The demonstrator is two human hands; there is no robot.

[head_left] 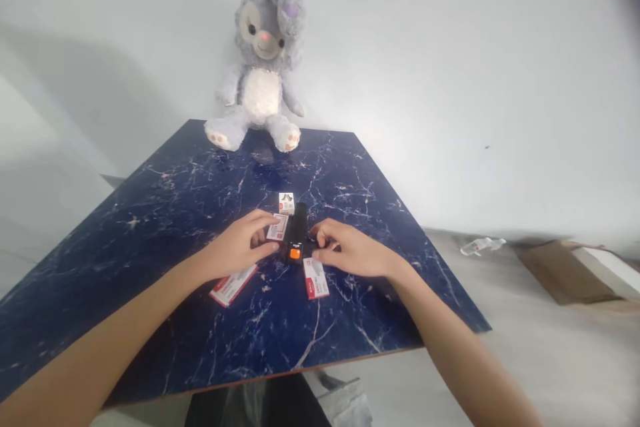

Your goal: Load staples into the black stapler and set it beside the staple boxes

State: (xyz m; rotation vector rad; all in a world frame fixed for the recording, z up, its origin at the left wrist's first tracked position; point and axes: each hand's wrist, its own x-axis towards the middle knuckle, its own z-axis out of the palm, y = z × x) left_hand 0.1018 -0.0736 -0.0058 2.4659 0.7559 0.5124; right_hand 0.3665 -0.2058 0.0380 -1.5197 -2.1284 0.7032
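A long black object (299,230), like a stapler, with an orange patch on its near end, lies between my hands. My left hand (241,243) is open beside it, fingertips at a small white box with red print (278,227). My right hand (353,248) has loosely bent fingers with a gap between thumb and forefinger, and nothing shows in it. Just below its thumb lies a red-and-white box (317,279). Another red-and-white box (234,285) is partly under my left wrist. A small white box with a dark picture (287,203) stands at the black object's far end.
The dark blue marbled table (200,193) fills the middle of the view. A grey plush rabbit (264,73) sits at its far edge against the white wall. On the floor to the right lie a clear plastic piece (483,246) and a brown cardboard box (565,273).
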